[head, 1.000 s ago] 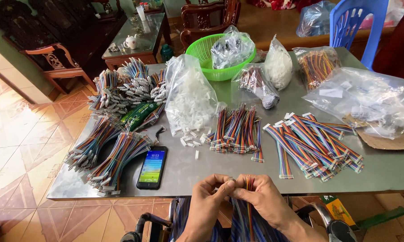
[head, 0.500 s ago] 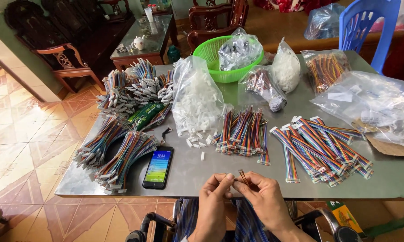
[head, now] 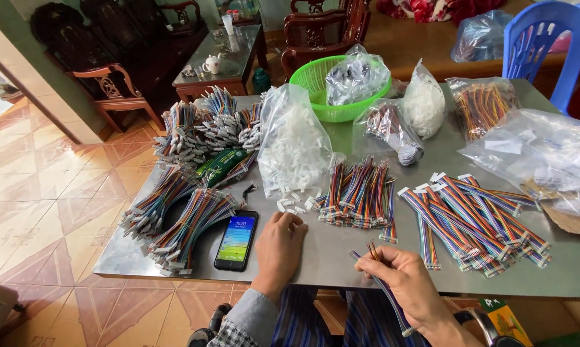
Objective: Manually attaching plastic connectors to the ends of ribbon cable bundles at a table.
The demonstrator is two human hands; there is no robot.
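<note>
Steel-grey and scuffed, the metal tabletop (head: 341, 250) fills the head view, with both my hands at its near edge. My left hand (head: 278, 247) lies knuckles up, forearm running straight out from my grey sleeve (head: 248, 318), fingers curled down over the loose small white plastic connectors (head: 296, 202) scattered just ahead; whether they pinch one I cannot tell. Beside that hand on the left lies a black smartphone with a lit screen (head: 236, 240).

My right hand (head: 402, 283) is turned palm inward, wrist bent, thumb and fingers clamped on one flat rainbow-coloured ribbon cable (head: 383, 289). Its bare end sticks up past my fingertips over the table edge, and the other end hangs toward my lap.

Just beyond lies a heap of the same short ribbon cables (head: 361, 193), with a longer spread of them (head: 476, 218) to the right. A clear plastic bag of white connectors (head: 293, 144) stands behind the loose ones, and a green plastic basket (head: 316, 87) sits further back.
</note>
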